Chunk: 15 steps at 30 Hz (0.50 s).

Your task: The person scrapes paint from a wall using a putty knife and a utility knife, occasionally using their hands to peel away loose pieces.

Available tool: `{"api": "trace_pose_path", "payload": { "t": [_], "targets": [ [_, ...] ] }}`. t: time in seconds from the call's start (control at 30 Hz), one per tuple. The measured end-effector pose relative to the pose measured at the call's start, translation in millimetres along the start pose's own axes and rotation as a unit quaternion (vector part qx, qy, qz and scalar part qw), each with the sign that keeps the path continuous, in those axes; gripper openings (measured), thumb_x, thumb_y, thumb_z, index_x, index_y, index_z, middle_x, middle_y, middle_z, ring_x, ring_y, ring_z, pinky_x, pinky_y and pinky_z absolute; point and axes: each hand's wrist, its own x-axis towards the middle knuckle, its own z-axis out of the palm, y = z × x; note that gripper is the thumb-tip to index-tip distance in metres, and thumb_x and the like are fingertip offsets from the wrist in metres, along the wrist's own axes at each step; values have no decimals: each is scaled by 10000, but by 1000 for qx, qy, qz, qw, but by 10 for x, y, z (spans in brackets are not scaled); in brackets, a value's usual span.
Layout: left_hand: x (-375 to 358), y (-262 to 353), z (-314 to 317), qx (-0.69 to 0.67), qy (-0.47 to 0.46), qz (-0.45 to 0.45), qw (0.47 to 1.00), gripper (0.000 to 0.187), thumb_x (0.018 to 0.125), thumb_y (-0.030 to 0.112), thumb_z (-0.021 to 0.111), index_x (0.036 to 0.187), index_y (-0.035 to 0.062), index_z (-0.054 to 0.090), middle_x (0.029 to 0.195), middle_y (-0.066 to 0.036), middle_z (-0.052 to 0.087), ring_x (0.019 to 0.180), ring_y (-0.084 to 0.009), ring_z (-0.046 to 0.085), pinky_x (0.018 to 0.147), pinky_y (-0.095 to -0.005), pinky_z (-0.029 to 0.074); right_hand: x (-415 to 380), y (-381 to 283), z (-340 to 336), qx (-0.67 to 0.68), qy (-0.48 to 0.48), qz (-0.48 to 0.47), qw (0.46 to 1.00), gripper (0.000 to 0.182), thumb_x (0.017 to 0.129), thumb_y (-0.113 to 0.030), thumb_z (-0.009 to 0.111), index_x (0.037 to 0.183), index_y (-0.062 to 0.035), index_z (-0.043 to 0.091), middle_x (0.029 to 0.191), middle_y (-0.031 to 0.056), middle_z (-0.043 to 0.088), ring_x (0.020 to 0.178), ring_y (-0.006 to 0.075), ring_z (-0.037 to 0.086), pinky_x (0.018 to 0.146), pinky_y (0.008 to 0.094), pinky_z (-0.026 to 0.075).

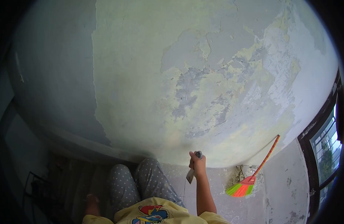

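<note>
Yellow shirt [175, 213], scraper [189, 176] within right fingers [200, 163]

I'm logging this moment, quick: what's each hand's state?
Left hand: too dim to tell.
Right hand: closed around a scraper.

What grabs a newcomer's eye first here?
The neon pink, orange and green broom at lower right, vivid against dull surfaces. Next, the large wall filling the upper view, its paint flaking in ragged patches right of centre. Then the scraper in the right grip, bottom centre.
</note>
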Motion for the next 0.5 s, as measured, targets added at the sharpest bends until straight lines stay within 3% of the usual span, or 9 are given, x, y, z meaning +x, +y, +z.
{"api": "trace_pose_path", "payload": {
  "t": [0.03, 0.1, 0.23, 0.37, 0.4, 0.43, 0.47, 0.5],
  "targets": [
    [-549, -581, 523, 12, 16, -39, 999, 641, 906, 242, 641, 1480, 117, 385, 1582, -154, 289, 1409, -350, 376, 1101, -488, 393, 16, 209, -238, -73, 33, 61, 995, 382, 870, -193, 728, 615, -130, 451, 499, -13, 425, 372, 107, 366, 378, 286, 292],
    [-632, -610, 401, 41, 39, -116, 992, 604, 912, 264, 634, 1452, 114, 409, 1564, -158, 311, 1406, -352, 371, 1091, -505, 393, -8, 484, -657, -95, 87, 117, 985, 380, 852, -204, 727, 605, -128, 449, 482, 7, 435, 343, 130, 395, 349, 302, 324],
    [-975, -789, 327, 107, 76, -263, 956, 540, 923, 309, 619, 1396, 107, 457, 1527, -167, 356, 1399, -355, 362, 1070, -539, 395, -22, 649, -1071, 19, 164, 82, 983, 315, 866, -198, 671, 645, -129, 458, 469, -1, 407, 332, 131, 379, 347, 303, 329],
    [-1213, -603, -86, 165, 120, -403, 892, 489, 935, 354, 605, 1341, 100, 506, 1490, -176, 400, 1393, -358, 352, 1050, -573, 396, 126, 527, -886, 29, 180, 66, 981, 299, 869, -187, 670, 663, -123, 463, 479, -4, 416, 333, 130, 364, 356, 308, 330],
    [-1294, -497, -206, 179, 128, -439, 871, 480, 937, 365, 602, 1327, 98, 518, 1481, -178, 411, 1391, -359, 350, 1045, -581, 397, 143, 455, -741, -34, 156, 52, 986, 290, 869, -185, 675, 669, -111, 478, 495, -6, 428, 349, 123, 372, 366, 307, 336],
    [-1192, -630, -141, 130, 132, -262, 947, 436, 928, 305, 611, 1296, 84, 536, 1461, -176, 434, 1374, -356, 377, 1044, -544, 406, 137, 425, -622, -97, 129, 36, 986, 281, 868, -183, 679, 676, -99, 492, 511, -8, 441, 365, 117, 380, 376, 305, 342],
    [-978, -671, -114, 74, 134, -76, 985, 393, 919, 245, 621, 1265, 70, 555, 1441, -175, 457, 1357, -353, 405, 1044, -507, 416, 151, 452, -547, -98, 125, 36, 987, 281, 868, -183, 679, 676, -99, 492, 511, -8, 441, 365, 117, 380, 376, 305, 342],
    [-720, -456, -131, -139, 86, -118, 979, 361, 910, 185, 612, 1246, 61, 569, 1410, -176, 484, 1327, -358, 437, 1045, -479, 417, 189, 494, -465, -176, 75, -7, 981, 306, 866, -204, 691, 682, -55, 498, 538, 19, 450, 447, 127, 394, 438, 318, 352]
  ]
}}
